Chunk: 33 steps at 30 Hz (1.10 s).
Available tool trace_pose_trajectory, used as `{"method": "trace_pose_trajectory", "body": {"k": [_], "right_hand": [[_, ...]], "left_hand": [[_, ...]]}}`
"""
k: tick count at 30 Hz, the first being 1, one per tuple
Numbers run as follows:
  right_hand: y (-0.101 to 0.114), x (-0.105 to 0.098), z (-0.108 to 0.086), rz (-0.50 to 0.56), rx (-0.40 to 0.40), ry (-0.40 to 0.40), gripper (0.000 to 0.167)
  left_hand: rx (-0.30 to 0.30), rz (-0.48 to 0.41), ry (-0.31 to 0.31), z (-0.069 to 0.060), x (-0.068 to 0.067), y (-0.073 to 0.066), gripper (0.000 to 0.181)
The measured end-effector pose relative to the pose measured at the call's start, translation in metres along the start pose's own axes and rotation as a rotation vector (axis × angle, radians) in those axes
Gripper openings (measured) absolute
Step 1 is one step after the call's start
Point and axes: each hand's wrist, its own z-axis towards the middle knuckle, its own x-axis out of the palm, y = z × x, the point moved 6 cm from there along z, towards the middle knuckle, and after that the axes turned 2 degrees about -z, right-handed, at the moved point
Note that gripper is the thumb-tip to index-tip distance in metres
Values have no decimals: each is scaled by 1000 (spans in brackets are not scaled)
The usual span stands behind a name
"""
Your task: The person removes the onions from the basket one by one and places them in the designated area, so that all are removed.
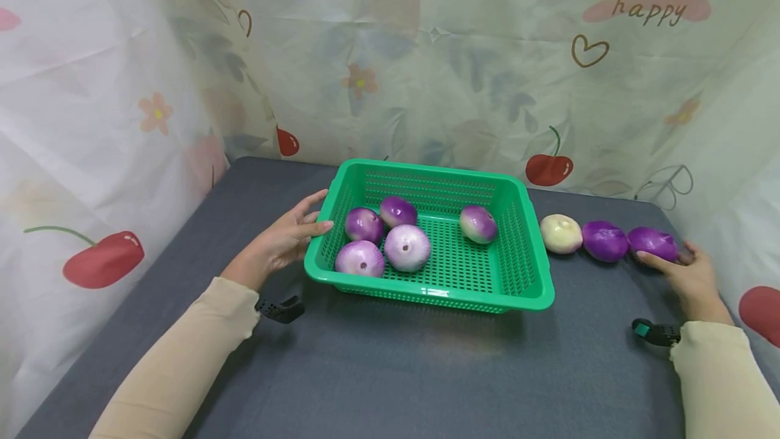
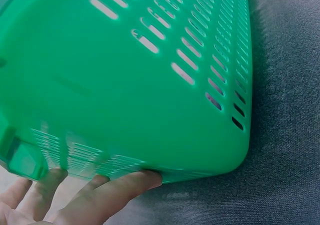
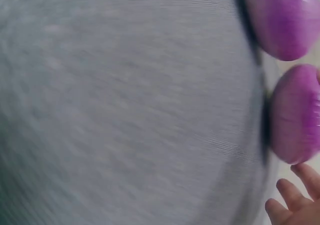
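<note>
Head view: the end onion (image 1: 653, 241) sits on the gray table (image 1: 426, 385), just left of the right hand (image 1: 699, 283), the nearer hand. Its long way runs side to side. Thumb and fingers touch it; I can't tell if they squeeze. Two more onions (image 1: 604, 241) come next, then the green basket (image 1: 487, 301), its left end gripped by the left hand (image 1: 277, 242).

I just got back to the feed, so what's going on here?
A person has their left hand on the left edge of a green basket, thumb over the rim. Five onions sit inside. Right of it, a pale onion and two purple ones line up on the table. The right hand touches the farthest-right one; how firmly is unclear.
</note>
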Motion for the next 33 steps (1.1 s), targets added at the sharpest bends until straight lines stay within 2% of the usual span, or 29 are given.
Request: {"method": "trace_pose_trajectory", "body": {"k": [5, 8, 12, 17, 22, 27, 33], "right_hand": [[29, -14, -6, -2, -118, -3, 99], [60, -16, -13, -5, -195, -14, 96], [114, -8, -28, 8, -328, 9, 86], [179, 14, -54, 42, -466, 68, 78], [228, 39, -75, 104, -573, 121, 72], [265, 69, -89, 154, -663, 203, 70], [299, 112, -105, 180, -737, 325, 68]], "left_hand": [[1, 7, 8, 0, 1, -1, 77], [1, 9, 6, -1, 1, -1, 77], [6, 9, 4, -1, 0, -2, 76], [9, 21, 9, -1, 0, 0, 77], [9, 25, 15, 0, 0, 0, 77], [4, 16, 6, 1, 0, 0, 77], [3, 25, 14, 0, 0, 0, 77]]}}
